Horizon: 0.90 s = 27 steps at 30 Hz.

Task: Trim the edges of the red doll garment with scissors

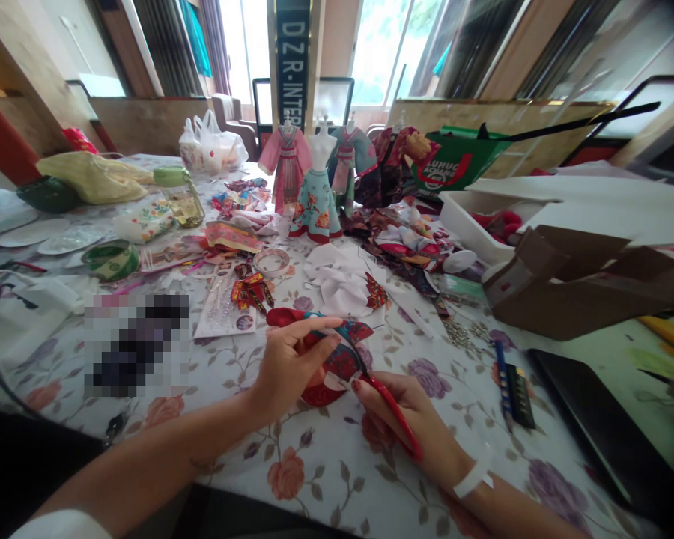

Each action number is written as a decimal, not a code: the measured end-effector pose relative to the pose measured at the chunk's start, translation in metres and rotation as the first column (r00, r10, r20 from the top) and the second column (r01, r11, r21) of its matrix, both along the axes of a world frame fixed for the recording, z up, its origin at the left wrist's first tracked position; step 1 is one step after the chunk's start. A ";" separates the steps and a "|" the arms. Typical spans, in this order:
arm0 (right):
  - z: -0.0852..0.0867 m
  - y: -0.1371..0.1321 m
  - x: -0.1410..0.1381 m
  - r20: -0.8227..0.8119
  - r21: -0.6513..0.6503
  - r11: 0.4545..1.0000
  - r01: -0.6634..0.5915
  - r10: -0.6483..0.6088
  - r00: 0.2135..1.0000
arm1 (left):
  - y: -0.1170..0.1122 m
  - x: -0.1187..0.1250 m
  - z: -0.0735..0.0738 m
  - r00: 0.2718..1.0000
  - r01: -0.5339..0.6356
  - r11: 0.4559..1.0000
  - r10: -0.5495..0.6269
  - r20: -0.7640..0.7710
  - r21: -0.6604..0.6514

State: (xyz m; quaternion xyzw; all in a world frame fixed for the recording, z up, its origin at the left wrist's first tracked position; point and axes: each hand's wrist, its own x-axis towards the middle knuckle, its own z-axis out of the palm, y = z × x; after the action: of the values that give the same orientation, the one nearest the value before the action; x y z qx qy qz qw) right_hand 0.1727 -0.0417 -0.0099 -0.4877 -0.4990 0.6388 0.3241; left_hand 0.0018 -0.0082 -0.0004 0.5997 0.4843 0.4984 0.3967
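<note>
My left hand (292,355) pinches a small piece of patterned red and blue fabric (332,374) between thumb and fingers, just above the tablecloth. In my right hand (410,412) is a pair of scissors (396,415) with red handles. Their dark blades reach up to the fabric's right side, close to the left fingertips; whether they are cutting into it I cannot tell. Beyond the hands lies crumpled white cloth (337,277) with a red patterned scrap (375,292) on it. A red and yellow ribbon bow (251,290) rests to the left, on a clear packet (219,314).
Small dress forms stand at the back, one in a pink robe (285,165), one in a blue floral skirt (314,209). A cardboard box (567,281), pens (502,382) and a black laptop-like slab (600,427) are on the right. Green tape (112,260) lies left.
</note>
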 end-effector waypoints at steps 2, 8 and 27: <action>-0.001 0.000 0.000 -0.006 0.003 1.000 0.005 -0.005 1.000 | -0.001 0.000 0.000 1.000 0.009 0.999 -0.009 0.012 -0.044; 0.001 0.000 0.000 -0.036 -0.014 1.000 -0.004 0.003 0.999 | -0.003 0.001 0.001 0.997 0.032 0.995 -0.024 0.079 -0.093; -0.001 0.000 0.002 -0.008 0.011 1.000 -0.024 0.024 1.000 | -0.005 0.002 0.001 0.999 0.021 0.995 -0.018 0.030 -0.101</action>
State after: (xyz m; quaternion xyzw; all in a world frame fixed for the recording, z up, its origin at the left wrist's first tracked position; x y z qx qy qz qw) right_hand 0.1747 -0.0419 -0.0114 -0.4775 -0.5068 0.6419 0.3211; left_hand 0.0036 -0.0136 0.0005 0.5761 0.4973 0.4781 0.4384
